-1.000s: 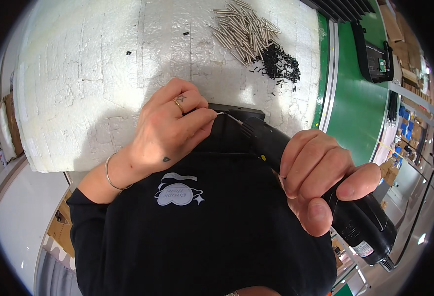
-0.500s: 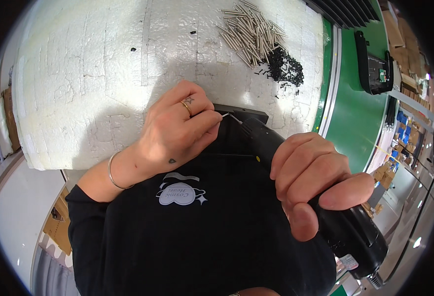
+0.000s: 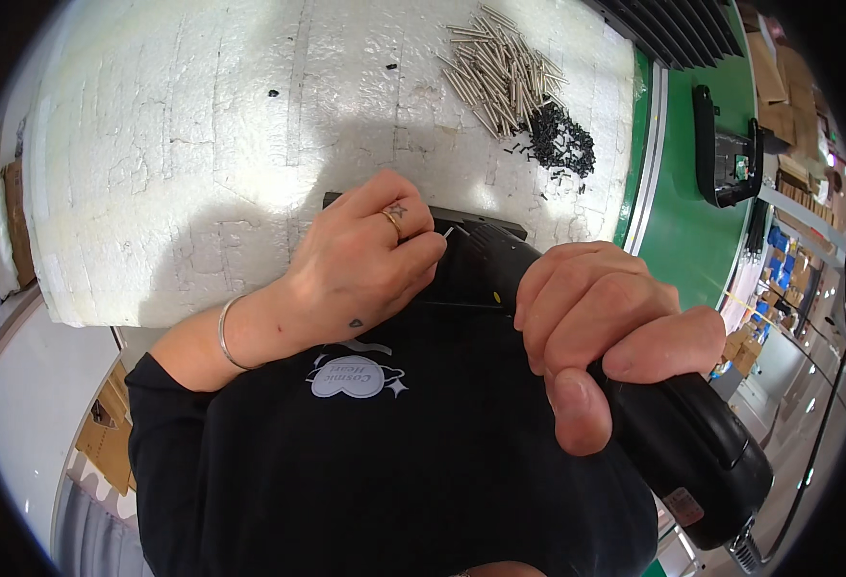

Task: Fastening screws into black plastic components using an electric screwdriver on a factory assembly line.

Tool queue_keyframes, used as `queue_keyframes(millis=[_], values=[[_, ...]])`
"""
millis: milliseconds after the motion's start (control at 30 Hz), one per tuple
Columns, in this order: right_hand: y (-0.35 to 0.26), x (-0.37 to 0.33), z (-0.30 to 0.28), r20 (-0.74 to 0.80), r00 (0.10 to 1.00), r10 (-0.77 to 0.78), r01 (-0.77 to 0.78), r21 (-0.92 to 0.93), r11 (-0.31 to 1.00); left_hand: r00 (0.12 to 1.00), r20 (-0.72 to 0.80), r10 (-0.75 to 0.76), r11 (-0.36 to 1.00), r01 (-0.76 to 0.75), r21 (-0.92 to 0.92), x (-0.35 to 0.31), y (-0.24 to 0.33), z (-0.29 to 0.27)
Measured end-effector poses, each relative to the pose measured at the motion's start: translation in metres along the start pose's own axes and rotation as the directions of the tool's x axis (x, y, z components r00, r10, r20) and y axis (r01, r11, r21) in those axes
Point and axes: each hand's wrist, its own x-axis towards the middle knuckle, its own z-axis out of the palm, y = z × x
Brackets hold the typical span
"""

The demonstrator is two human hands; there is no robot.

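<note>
Left hand: thumb and forefinger pinched together on a thin pale pin, whose free end pokes out to the right. Ring on one finger, bangle at the wrist. Right hand: fingers wrapped round a black driver, its nose angled up and left to lie near the pin; contact there too small to tell. Cable at the driver's rear end.

Just beyond the left fingers, a dark bar, partly hidden by that hand, along the near edge of a white sheet. Farther out on the sheet: heap of metal rods, black screws piled against its near right side; two black scraps well to the left. Right of the sheet, green surface bearing a black casing.
</note>
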Motion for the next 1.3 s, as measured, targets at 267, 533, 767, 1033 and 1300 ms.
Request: queue_keyframes(millis=[267,533,767,1033,1300], values=[[-0.024,-0.008,-0.005,-0.320,0.937,-0.139,0.207,0.192,0.959,0.966,0.215,-0.142,0.986,0.120,0.112,0.001,0.023,-0.023],[-0.031,-0.031,-0.059,-0.602,0.762,-0.239,0.319,0.028,0.947,0.798,0.327,-0.507,0.282,0.512,-0.811,-0.003,-0.030,-0.130],[-0.032,-0.046,-0.054,-0.671,0.716,-0.192,0.226,-0.038,0.973,0.770,-0.229,-0.595,0.796,0.605,-0.033,0.032,-0.082,-0.181],[-0.030,-0.047,-0.044,-0.784,0.606,-0.133,0.182,-0.027,0.983,0.982,0.096,-0.162,0.832,0.084,0.548,0.121,-0.065,-0.146],[-0.040,-0.069,-0.061,-0.816,0.552,-0.173,0.215,-0.061,0.975,0.971,0.131,0.200,0.934,-0.229,0.275,0.357,-0.055,-0.040]])
